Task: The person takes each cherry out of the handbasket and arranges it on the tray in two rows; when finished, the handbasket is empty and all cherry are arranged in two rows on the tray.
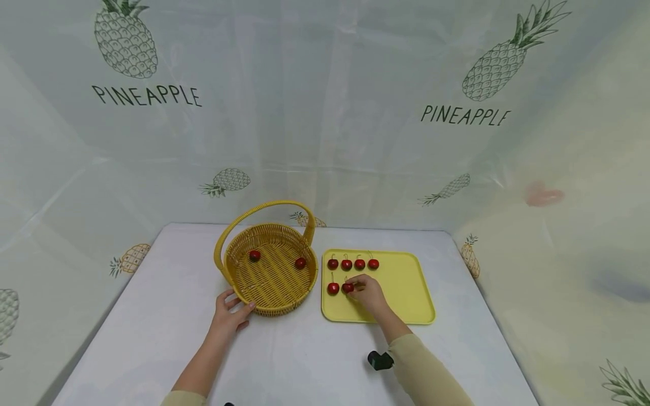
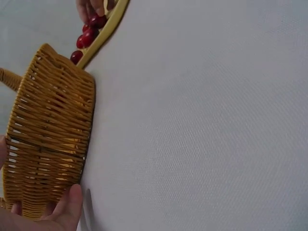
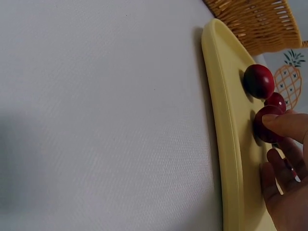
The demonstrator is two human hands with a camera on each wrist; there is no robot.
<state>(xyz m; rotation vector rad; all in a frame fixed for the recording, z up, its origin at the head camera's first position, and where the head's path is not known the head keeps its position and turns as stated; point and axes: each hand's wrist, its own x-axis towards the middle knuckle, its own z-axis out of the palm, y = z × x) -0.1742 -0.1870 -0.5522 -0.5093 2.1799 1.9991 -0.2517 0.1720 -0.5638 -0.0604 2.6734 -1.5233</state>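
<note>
A yellow wicker basket (image 1: 271, 307) with an arched handle stands on the table, holding two red cherries, one at its left (image 1: 255, 255) and one at its right (image 1: 301, 263). At its near-left side, my left hand (image 1: 231, 316) holds the wall, thumb near the rim and a fingertip low by the base in the left wrist view. On the yellow tray (image 1: 406, 287) several cherries stand in a back row. A front-row cherry (image 1: 333, 288) sits beside the cherry (image 3: 265, 126) that my right hand (image 1: 369, 292) pinches between thumb and fingers, close over the tray.
A small dark object (image 1: 380, 360) lies on the white table (image 1: 299, 361) beside the right sleeve. Behind the table hangs a pale sheet (image 1: 304, 113) printed with pineapples. The basket's handle (image 1: 264, 206) rises above its rim, and the tray's left edge is close to the basket.
</note>
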